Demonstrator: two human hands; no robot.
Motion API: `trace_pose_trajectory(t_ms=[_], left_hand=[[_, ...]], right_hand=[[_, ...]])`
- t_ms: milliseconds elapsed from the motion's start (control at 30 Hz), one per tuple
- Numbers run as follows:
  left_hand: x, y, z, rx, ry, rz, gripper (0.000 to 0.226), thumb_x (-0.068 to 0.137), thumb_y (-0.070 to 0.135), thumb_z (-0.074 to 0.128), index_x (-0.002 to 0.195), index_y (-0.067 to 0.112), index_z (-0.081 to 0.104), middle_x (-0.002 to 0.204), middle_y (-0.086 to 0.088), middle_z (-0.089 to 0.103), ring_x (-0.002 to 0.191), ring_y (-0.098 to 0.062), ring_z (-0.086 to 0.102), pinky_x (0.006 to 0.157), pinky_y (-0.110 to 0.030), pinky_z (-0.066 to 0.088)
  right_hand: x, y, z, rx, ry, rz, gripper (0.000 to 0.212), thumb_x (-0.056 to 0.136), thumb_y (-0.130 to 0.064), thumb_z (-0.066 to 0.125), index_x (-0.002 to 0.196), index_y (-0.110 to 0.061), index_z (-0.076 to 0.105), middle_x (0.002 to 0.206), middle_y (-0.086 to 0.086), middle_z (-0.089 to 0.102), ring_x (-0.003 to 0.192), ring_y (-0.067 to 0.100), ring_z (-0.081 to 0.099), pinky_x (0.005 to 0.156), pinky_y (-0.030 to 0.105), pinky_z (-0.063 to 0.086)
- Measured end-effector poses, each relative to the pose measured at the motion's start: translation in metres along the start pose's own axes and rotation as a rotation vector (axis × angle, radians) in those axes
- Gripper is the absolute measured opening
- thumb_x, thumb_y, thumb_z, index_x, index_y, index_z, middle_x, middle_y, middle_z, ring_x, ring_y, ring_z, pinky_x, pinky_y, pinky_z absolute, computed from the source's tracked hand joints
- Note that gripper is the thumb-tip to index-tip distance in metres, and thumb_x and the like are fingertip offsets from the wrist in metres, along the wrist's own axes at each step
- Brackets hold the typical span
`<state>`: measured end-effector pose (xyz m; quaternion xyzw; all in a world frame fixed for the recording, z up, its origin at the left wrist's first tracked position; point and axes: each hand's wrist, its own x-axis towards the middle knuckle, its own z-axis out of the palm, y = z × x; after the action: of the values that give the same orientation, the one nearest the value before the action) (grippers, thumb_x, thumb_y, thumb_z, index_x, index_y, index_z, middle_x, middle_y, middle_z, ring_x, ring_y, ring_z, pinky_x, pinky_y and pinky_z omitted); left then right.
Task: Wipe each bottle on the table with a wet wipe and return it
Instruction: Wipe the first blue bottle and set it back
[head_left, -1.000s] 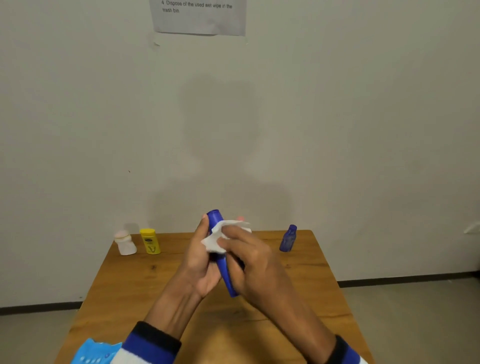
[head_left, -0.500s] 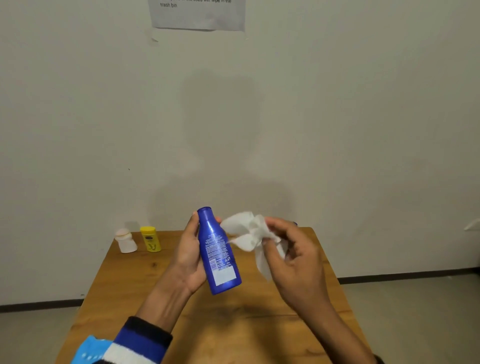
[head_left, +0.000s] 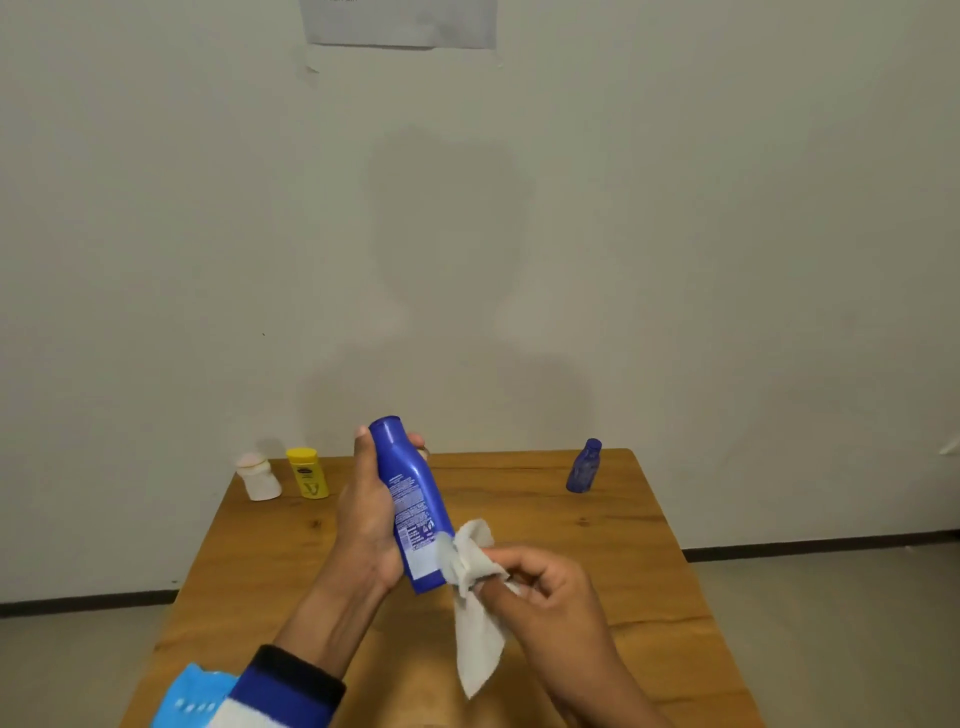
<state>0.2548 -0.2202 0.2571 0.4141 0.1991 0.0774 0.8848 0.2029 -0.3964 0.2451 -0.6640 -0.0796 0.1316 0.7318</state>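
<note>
My left hand (head_left: 371, 512) grips a tall blue lotion bottle (head_left: 410, 499) above the wooden table (head_left: 623, 561), cap end pointing up and away, its label facing me. My right hand (head_left: 550, 587) pinches a white wet wipe (head_left: 475, 608) against the bottle's lower end; the rest of the wipe hangs down below my fingers. On the table stand a small dark blue bottle (head_left: 584, 466) at the back right, a yellow bottle (head_left: 308, 473) at the back left, and a white bottle (head_left: 258, 476) beside it.
The table stands against a pale wall, with a sheet of paper (head_left: 399, 23) taped high up. Grey floor (head_left: 831, 639) lies on both sides of the table. My left sleeve (head_left: 249, 696) is blue, white and black.
The bottle turned so its label faces me. My right hand came off the top of the bottle, opened out the wipe, then moved down to the bottle's lower end.
</note>
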Motion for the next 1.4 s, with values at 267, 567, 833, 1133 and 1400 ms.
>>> trace_pose_trajectory(t_ms=[267, 567, 833, 1133, 1400], left_hand=[[-0.010, -0.011, 0.015, 0.134, -0.078, 0.078, 0.071, 0.086, 0.065, 0.055, 0.115, 0.000, 0.059, 0.079, -0.012, 0.072, 0.063, -0.020, 0.068, 0.057, -0.032, 0.059], [-0.037, -0.037, 0.027, 0.054, -0.287, -0.107, 0.051, 0.091, 0.057, 0.057, 0.108, 0.014, 0.076, 0.102, -0.012, 0.074, 0.099, -0.023, 0.072, 0.081, -0.032, 0.060], [0.007, 0.018, 0.030, -0.191, -0.164, 0.021, 0.044, 0.096, 0.058, 0.049, 0.091, 0.016, 0.062, 0.090, -0.010, 0.074, 0.088, -0.028, 0.075, 0.078, -0.056, 0.060], [-0.007, 0.011, 0.043, -0.149, -0.428, -0.180, 0.058, 0.091, 0.064, 0.049, 0.107, 0.012, 0.068, 0.099, -0.013, 0.074, 0.086, -0.027, 0.074, 0.076, -0.044, 0.062], [0.007, 0.007, 0.030, -0.327, -0.370, -0.049, 0.051, 0.096, 0.059, 0.044, 0.106, 0.015, 0.067, 0.127, -0.007, 0.070, 0.128, -0.032, 0.060, 0.104, -0.066, 0.042]], right_hand=[[0.012, -0.019, -0.009, 0.079, 0.041, 0.054, 0.021, 0.085, -0.006, 0.073, 0.096, -0.023, 0.079, 0.098, 0.004, 0.078, 0.089, 0.017, 0.073, 0.077, 0.031, 0.059], [0.026, -0.041, 0.011, -0.455, 0.218, -0.595, 0.029, 0.080, 0.005, 0.067, 0.100, -0.013, 0.079, 0.113, -0.013, 0.070, 0.108, 0.000, 0.065, 0.089, 0.015, 0.051], [-0.002, -0.025, 0.010, -0.596, 0.059, -0.788, 0.023, 0.075, 0.006, 0.071, 0.092, -0.008, 0.075, 0.102, -0.002, 0.072, 0.099, 0.011, 0.068, 0.081, 0.027, 0.057], [0.043, -0.091, 0.001, -0.559, 0.274, -0.691, 0.029, 0.090, 0.003, 0.060, 0.113, -0.014, 0.066, 0.109, -0.004, 0.065, 0.098, 0.009, 0.064, 0.078, 0.028, 0.056], [0.011, -0.038, 0.021, -0.738, -0.009, -0.628, 0.052, 0.092, -0.003, 0.058, 0.142, -0.013, 0.052, 0.149, 0.000, 0.049, 0.139, 0.006, 0.043, 0.109, 0.022, 0.042]])
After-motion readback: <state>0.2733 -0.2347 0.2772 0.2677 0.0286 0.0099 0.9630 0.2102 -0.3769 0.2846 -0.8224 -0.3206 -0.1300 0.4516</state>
